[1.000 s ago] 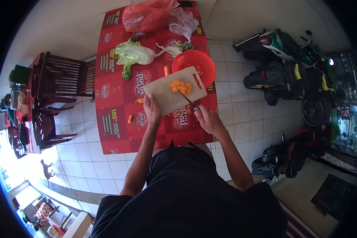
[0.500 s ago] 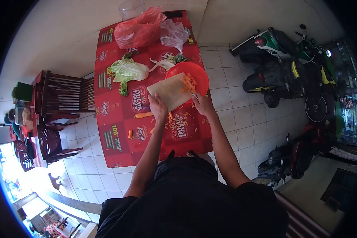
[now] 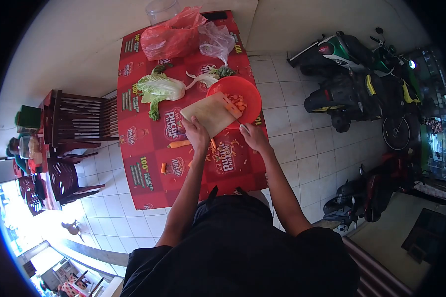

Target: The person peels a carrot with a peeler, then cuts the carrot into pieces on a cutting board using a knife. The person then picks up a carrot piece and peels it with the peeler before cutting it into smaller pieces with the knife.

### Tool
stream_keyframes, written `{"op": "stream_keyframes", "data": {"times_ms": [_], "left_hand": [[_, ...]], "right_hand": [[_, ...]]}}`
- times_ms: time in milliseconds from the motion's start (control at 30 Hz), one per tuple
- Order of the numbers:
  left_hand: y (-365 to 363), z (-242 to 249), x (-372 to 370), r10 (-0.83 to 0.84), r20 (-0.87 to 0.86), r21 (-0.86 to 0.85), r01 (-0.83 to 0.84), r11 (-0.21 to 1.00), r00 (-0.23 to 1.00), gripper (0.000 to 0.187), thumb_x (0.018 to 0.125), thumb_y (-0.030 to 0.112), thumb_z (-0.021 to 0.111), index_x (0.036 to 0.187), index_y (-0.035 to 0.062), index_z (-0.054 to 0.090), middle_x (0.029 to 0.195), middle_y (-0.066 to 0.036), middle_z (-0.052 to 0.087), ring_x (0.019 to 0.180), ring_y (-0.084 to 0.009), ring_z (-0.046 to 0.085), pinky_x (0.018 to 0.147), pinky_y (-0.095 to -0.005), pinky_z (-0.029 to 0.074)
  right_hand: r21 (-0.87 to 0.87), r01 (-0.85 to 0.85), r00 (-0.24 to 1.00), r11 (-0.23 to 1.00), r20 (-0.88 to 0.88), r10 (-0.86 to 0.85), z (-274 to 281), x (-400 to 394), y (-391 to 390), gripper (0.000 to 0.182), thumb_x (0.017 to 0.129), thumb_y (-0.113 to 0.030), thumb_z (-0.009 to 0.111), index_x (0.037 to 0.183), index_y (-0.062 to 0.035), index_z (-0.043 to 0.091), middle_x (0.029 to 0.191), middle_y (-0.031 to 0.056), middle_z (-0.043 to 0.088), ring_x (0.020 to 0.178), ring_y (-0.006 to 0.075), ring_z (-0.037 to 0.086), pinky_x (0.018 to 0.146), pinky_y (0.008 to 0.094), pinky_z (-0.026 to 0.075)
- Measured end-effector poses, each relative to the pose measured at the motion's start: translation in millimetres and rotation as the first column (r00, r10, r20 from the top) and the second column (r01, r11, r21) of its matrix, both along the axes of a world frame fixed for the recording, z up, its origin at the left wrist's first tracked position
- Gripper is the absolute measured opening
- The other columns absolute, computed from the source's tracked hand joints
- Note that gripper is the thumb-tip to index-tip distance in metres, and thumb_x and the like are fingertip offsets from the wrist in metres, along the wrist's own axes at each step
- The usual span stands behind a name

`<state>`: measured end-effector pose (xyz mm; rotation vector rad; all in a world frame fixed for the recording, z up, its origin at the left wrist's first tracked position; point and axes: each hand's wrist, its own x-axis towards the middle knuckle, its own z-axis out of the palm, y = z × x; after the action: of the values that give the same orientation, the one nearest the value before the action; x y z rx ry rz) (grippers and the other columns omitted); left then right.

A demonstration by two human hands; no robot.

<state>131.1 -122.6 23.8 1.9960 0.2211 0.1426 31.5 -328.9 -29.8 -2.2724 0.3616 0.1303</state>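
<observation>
My left hand [image 3: 196,134] grips the near edge of a pale cutting board [image 3: 209,113], lifted and tilted over the rim of a red plastic bowl [image 3: 248,92]. Chopped orange carrot pieces [image 3: 237,102] lie inside the bowl by the board's far end. My right hand [image 3: 254,137] holds a knife [image 3: 239,123] whose blade reaches up to the board's edge. A whole carrot [image 3: 179,144] lies on the red tablecloth [image 3: 148,148] just left of my left hand, with orange scraps around it.
A cabbage [image 3: 159,88] and other greens [image 3: 210,76] lie at the table's far side, with a red plastic bag [image 3: 168,37] and a clear bag [image 3: 214,39]. Dark wooden chairs [image 3: 74,119] stand left. Motorcycles [image 3: 357,79] are parked right on the tiled floor.
The board went from lying flat with the carrot heap on it to being lifted and tipped over the bowl. The carrot pieces slid into the bowl, and the knife hand drew back toward me.
</observation>
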Motion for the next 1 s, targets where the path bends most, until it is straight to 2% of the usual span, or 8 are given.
{"op": "stream_keyframes", "data": {"times_ms": [167,267,367,567,800,867,967,1000], "left_hand": [[3,5,-1,0.013,0.033,-0.008,-0.013,1.000,0.999,0.029,0.108,0.025,0.047,0.107,-0.0048,0.046,0.095,-0.034,0.065,0.088,-0.0540,0.063,0.074,-0.0569,0.046],[4,9,-2,0.024,0.035,-0.021,-0.023,1.000,0.999,0.029,0.108,0.024,0.046,0.107,-0.0050,0.046,0.095,-0.034,0.064,0.088,-0.0533,0.063,0.075,-0.0568,0.046],[5,-1,-2,0.033,0.088,-0.019,-0.031,0.999,0.996,0.029,0.108,0.024,0.046,0.106,-0.0053,0.045,0.095,-0.034,0.063,0.089,-0.0528,0.062,0.077,-0.0569,0.045],[10,3,-5,0.040,0.046,-0.062,-0.037,0.997,0.998,0.030,0.108,0.024,0.046,0.104,-0.0053,0.045,0.099,-0.035,0.060,0.090,-0.0526,0.061,0.079,-0.0569,0.044],[11,5,-6,0.050,0.064,-0.076,-0.045,0.996,0.997,0.030,0.108,0.023,0.045,0.110,-0.0064,0.047,0.101,-0.033,0.063,0.092,-0.0503,0.062,0.083,-0.0538,0.045],[12,12,-9,0.072,0.078,-0.111,-0.063,0.992,0.994,0.030,0.109,0.023,0.045,0.113,-0.0064,0.048,0.101,-0.030,0.064,0.091,-0.0463,0.063,0.084,-0.0513,0.047],[21,9,-14,0.079,0.082,-0.221,-0.059,0.973,0.993,0.031,0.109,0.024,0.045,0.116,-0.0054,0.050,0.100,-0.024,0.066,0.088,-0.0352,0.064,0.084,-0.0457,0.049],[27,6,-15,0.076,0.082,-0.267,-0.052,0.962,0.994,0.031,0.109,0.025,0.045,0.117,-0.0050,0.050,0.099,-0.021,0.066,0.088,-0.0307,0.065,0.083,-0.0435,0.049]], "right_hand": [[-0.090,0.134,0.989,0.987,0.081,-0.127,1,5,-10,0.037,0.106,-0.036,0.053,0.110,0.0002,0.062,0.091,0.0269,0.070,0.088,0.0479,0.067,0.074,0.0534,0.052],[-0.017,0.155,0.983,0.988,0.100,-0.153,12,0,-5,0.038,0.106,-0.037,0.053,0.111,-0.0003,0.063,0.093,0.0268,0.070,0.090,0.0474,0.068,0.076,0.0532,0.053],[0.038,0.033,0.998,0.999,-0.060,-0.031,14,-4,-1,0.038,0.105,-0.036,0.053,0.110,-0.0006,0.065,0.095,0.0269,0.071,0.094,0.0473,0.068,0.078,0.0535,0.053],[-0.072,0.206,0.978,0.976,0.056,-0.203,10,-4,-4,0.035,0.104,-0.034,0.055,0.105,-0.0006,0.067,0.093,0.0266,0.071,0.094,0.0474,0.068,0.079,0.0537,0.054],[-0.064,0.244,0.968,0.968,0.081,-0.239,27,-8,2,0.037,0.104,-0.035,0.056,0.106,0.0000,0.067,0.091,0.0271,0.071,0.092,0.0472,0.068,0.077,0.0533,0.054],[-0.053,0.267,0.962,0.962,0.069,-0.263,25,-12,2,0.038,0.103,-0.036,0.056,0.106,0.0003,0.068,0.091,0.0279,0.071,0.093,0.0468,0.069,0.076,0.0526,0.054],[-0.046,0.345,0.934,0.937,0.119,-0.338,21,-19,0,0.040,0.103,-0.037,0.057,0.102,0.0014,0.066,0.083,0.0274,0.068,0.080,0.0463,0.068,0.070,0.0515,0.052],[-0.008,0.383,0.910,0.924,0.176,-0.376,17,-22,0,0.040,0.103,-0.038,0.057,0.099,0.0011,0.065,0.079,0.0243,0.067,0.073,0.0418,0.066,0.067,0.0493,0.051]]}}
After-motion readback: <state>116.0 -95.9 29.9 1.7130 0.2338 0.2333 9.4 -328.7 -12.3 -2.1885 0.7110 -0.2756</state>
